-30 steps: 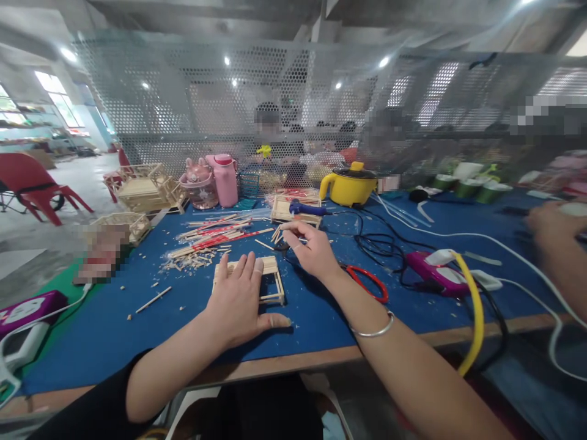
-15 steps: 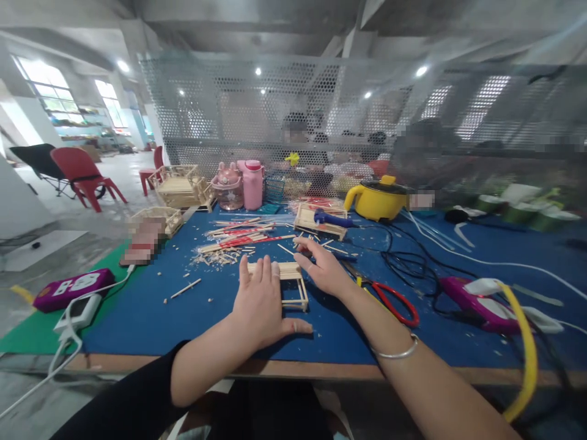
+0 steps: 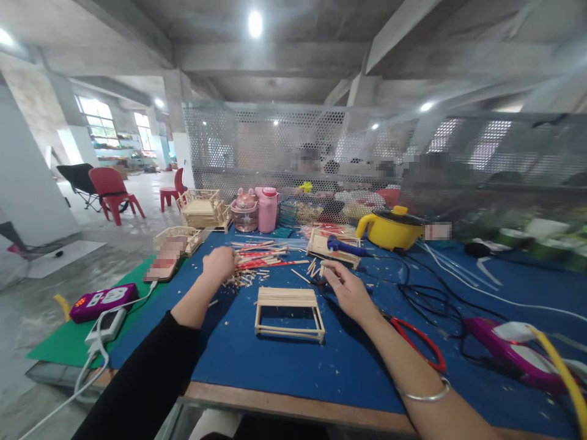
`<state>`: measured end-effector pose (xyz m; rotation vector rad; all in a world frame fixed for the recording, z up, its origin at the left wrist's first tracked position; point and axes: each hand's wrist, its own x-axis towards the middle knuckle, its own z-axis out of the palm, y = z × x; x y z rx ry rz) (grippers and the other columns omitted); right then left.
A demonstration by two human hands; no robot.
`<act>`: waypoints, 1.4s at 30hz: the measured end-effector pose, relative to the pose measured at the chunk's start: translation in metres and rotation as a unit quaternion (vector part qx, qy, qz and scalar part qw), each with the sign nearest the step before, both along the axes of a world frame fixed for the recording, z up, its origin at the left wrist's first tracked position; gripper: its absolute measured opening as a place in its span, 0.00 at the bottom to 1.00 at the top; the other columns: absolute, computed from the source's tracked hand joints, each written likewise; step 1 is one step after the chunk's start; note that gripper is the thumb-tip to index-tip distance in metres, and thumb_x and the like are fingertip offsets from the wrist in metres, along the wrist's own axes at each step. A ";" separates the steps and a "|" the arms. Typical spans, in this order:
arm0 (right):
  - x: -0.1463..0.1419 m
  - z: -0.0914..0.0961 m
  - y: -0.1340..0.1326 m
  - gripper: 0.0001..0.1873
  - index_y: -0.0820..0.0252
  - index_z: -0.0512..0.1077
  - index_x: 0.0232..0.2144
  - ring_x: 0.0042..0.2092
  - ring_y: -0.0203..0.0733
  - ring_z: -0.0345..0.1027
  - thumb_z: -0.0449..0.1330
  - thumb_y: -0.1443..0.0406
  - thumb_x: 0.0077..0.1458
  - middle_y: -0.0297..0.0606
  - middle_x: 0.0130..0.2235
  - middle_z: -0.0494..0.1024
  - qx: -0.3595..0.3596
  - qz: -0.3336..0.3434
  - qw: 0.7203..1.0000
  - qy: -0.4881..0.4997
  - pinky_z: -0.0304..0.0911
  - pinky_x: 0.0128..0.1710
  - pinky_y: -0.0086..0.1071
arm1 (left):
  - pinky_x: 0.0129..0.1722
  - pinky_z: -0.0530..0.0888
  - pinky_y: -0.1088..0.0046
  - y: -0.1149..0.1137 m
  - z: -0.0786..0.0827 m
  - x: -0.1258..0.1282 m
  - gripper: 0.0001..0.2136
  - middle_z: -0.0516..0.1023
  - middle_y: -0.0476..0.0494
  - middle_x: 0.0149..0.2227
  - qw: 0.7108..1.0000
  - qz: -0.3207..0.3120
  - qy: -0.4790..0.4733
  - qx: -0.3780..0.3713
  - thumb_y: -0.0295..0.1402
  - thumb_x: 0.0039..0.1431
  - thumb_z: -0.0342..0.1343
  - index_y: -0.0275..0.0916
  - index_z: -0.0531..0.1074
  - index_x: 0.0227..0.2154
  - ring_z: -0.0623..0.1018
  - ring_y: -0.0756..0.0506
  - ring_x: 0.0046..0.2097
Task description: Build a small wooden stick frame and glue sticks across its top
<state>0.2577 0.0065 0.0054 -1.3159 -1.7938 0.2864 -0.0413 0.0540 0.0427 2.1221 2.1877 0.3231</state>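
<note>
A small frame built of wooden sticks (image 3: 288,313) stands on the blue table mat (image 3: 229,342) in front of me, with neither hand on it. My left hand (image 3: 220,264) reaches out to the pile of loose sticks (image 3: 257,260) behind the frame, its fingers curled down onto the pile; what they hold is hidden. My right hand (image 3: 345,287) hovers just right of the frame, thumb and fingers pinched near some short stick pieces (image 3: 316,267).
Red-handled scissors (image 3: 419,345) and black cables lie to the right, with a purple glue gun (image 3: 509,354) beyond. A yellow pot (image 3: 389,229), pink bottles (image 3: 267,209) and finished stick models (image 3: 202,211) stand at the back before a mesh screen. People sit behind it.
My left hand has lifted off the stick frame and moved left and forward to the stick pile. The right hand stayed near the frame's right side. My view tilted upward.
</note>
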 end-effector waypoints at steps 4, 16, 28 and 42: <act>-0.004 0.000 -0.001 0.18 0.59 0.71 0.44 0.41 0.46 0.72 0.50 0.55 0.59 0.41 0.40 0.79 -0.008 0.006 1.000 -0.010 0.65 0.42 0.37 | 0.44 0.74 0.59 0.012 -0.030 -0.003 0.17 0.71 0.40 0.50 0.999 -0.010 0.019 -0.049 0.37 0.60 0.54 0.38 0.67 0.50 0.74 0.43 0.47; -0.002 -0.011 0.004 0.23 0.60 0.65 0.52 0.44 0.48 0.70 0.52 0.55 0.58 0.46 0.46 0.75 0.050 -0.035 0.998 -0.022 0.65 0.47 0.44 | 0.42 0.71 0.61 -0.001 -0.019 -0.013 0.15 0.79 0.36 0.38 0.987 -0.057 0.022 0.149 0.34 0.66 0.41 0.38 0.75 0.40 0.77 0.38 0.43; -0.015 0.004 -0.016 0.17 0.57 0.73 0.34 0.33 0.42 0.73 0.46 0.58 0.64 0.38 0.30 0.79 0.140 -0.019 0.983 -0.120 0.64 0.35 0.32 | 0.45 0.61 0.60 -0.036 -0.012 0.033 0.13 0.80 0.44 0.35 0.908 -0.286 0.059 0.300 0.35 0.66 0.43 0.41 0.72 0.33 0.76 0.42 0.40; -0.048 0.019 -0.043 0.17 0.59 0.76 0.34 0.32 0.42 0.72 0.49 0.60 0.63 0.42 0.30 0.80 0.268 0.015 0.943 -0.197 0.62 0.35 0.33 | 0.36 0.65 0.68 -0.060 0.002 0.064 0.09 0.75 0.45 0.31 0.813 -0.445 0.067 0.370 0.29 0.65 0.44 0.37 0.71 0.36 0.72 0.45 0.34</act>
